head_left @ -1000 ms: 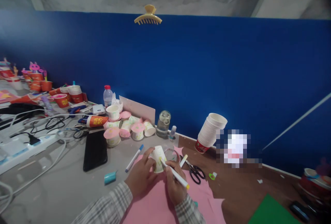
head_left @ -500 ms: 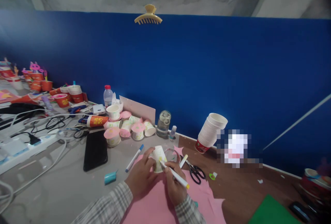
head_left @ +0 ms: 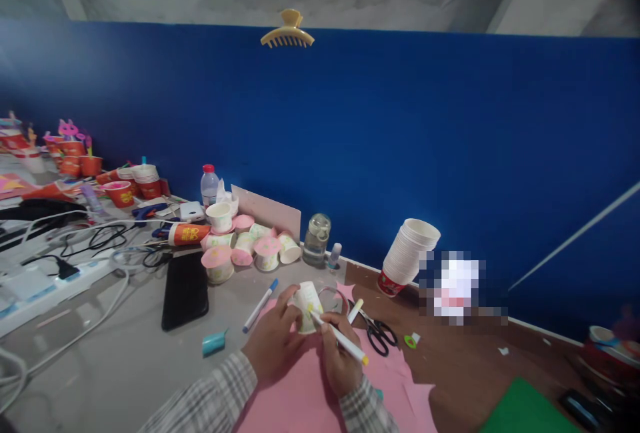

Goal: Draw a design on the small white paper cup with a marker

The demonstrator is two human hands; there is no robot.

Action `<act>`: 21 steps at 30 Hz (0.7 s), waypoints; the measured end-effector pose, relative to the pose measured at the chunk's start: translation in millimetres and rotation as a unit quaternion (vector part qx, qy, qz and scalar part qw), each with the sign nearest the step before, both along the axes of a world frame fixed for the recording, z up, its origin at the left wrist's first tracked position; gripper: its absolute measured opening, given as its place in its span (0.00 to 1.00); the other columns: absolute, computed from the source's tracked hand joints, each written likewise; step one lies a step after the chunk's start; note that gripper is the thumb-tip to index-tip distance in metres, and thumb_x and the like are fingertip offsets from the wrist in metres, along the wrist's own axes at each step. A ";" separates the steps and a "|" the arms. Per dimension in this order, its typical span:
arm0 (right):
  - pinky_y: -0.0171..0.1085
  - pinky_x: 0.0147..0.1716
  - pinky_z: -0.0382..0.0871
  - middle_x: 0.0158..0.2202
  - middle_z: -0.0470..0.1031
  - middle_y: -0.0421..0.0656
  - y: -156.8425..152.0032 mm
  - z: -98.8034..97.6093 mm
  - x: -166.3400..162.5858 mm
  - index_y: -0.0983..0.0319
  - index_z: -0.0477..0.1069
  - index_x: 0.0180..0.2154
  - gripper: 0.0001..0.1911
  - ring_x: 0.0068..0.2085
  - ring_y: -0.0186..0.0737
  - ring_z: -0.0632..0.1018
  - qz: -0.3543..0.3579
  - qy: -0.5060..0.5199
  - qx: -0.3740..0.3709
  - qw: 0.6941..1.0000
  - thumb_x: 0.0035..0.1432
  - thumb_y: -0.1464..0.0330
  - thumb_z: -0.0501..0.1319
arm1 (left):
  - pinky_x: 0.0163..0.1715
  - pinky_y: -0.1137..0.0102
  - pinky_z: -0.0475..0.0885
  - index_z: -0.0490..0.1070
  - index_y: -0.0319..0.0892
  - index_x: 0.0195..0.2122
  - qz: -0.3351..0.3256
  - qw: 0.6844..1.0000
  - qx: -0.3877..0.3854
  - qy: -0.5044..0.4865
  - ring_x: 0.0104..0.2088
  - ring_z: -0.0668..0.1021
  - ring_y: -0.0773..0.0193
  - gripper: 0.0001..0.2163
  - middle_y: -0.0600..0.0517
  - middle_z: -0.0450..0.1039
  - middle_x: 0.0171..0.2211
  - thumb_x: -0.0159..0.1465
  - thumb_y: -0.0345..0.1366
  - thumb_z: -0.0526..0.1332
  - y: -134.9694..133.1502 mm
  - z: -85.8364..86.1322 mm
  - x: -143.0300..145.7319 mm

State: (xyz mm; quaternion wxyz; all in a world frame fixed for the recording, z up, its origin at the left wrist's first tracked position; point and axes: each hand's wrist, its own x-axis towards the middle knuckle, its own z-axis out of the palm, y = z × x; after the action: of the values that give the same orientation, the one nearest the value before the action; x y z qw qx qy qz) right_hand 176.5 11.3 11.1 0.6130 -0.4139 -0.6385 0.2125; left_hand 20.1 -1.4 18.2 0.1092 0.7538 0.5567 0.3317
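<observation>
My left hand grips a small white paper cup lying on its side, fingers wrapped round its wall. My right hand pinches a white marker with a yellow end, its tip touching the cup's side. Both hands are over a pink paper sheet at the near edge of the table. A second yellow-tipped marker and black scissors lie just right of the cup.
A blue-capped marker, a teal cap and a black phone lie to the left. Decorated cups with pink lids, a glass jar, a stack of paper cups, cables and a power strip crowd the table.
The marker's rear end has dipped slightly and its tip shifted a little on the cup. Otherwise nothing has moved.
</observation>
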 end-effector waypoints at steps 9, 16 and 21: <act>0.33 0.17 0.69 0.21 0.75 0.39 -1.4 4.0 -0.6 0.59 0.73 0.27 0.10 0.19 0.38 0.74 0.007 0.007 -0.013 1.000 0.53 0.65 0.55 | 0.43 0.57 0.74 0.65 0.49 0.28 0.000 1.000 0.015 0.001 0.50 0.72 0.51 0.08 0.49 0.58 0.59 0.52 0.35 0.64 0.3 -1.6 -0.6; 0.33 0.17 0.71 0.21 0.75 0.39 -0.9 -0.9 1.3 0.60 0.73 0.28 0.10 0.19 0.38 0.74 0.014 0.033 -0.025 0.999 0.53 0.62 0.56 | 0.42 0.55 0.73 0.65 0.49 0.29 0.000 1.000 0.001 -0.010 0.49 0.73 0.49 0.06 0.49 0.58 0.59 0.53 0.37 0.64 0.4 -2.1 -1.3; 0.29 0.06 0.61 0.20 0.71 0.35 3.2 -13.0 0.9 0.59 0.70 0.40 0.17 0.11 0.31 0.65 0.034 0.133 -0.108 0.985 0.56 0.56 0.52 | 0.45 0.57 0.73 0.65 0.49 0.29 0.002 0.999 0.007 -0.032 0.51 0.71 0.50 0.08 0.50 0.57 0.59 0.52 0.38 0.64 3.1 -7.7 -4.5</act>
State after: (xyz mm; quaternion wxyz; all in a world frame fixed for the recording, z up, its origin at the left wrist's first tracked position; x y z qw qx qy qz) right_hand 177.4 14.4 -1.8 0.6366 -0.4236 -0.5382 0.3545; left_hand 15.6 1.7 10.5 0.1211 0.7422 0.5524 0.3598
